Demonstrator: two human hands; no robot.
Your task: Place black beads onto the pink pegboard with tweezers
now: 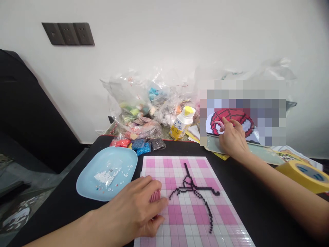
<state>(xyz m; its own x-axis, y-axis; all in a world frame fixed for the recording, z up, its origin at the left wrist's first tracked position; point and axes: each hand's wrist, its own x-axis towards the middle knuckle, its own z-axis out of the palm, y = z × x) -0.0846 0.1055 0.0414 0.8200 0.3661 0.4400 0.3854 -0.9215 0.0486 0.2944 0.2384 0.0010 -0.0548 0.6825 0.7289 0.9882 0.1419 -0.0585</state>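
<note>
My left hand (pixel 140 207) rests at the left edge of the pink and white checked pegboard (pixel 177 212), its fingers curled around a small pink ribbed object (pixel 155 196). Lines of black beads (pixel 207 206) branch and curve across the board. At the right, my right hand (pixel 232 135) reaches up to a screen showing a red and black pixel pattern (pixel 238 118). A thin pale pink tool (pixel 220 125) is pinched in its fingers, over the pattern. Left of the board, a light blue plate (pixel 88 181) holds white beads (pixel 106 176) and a few coloured ones.
Small bags of coloured beads (pixel 144 148) lie behind the plate. A yellow and white bottle (pixel 182 123) stands behind the board, beside large clear plastic bags (pixel 128 92). A yellow tape roll (pixel 305 175) is under or beside my right forearm. Wall sockets (pixel 69 34) are at the upper left.
</note>
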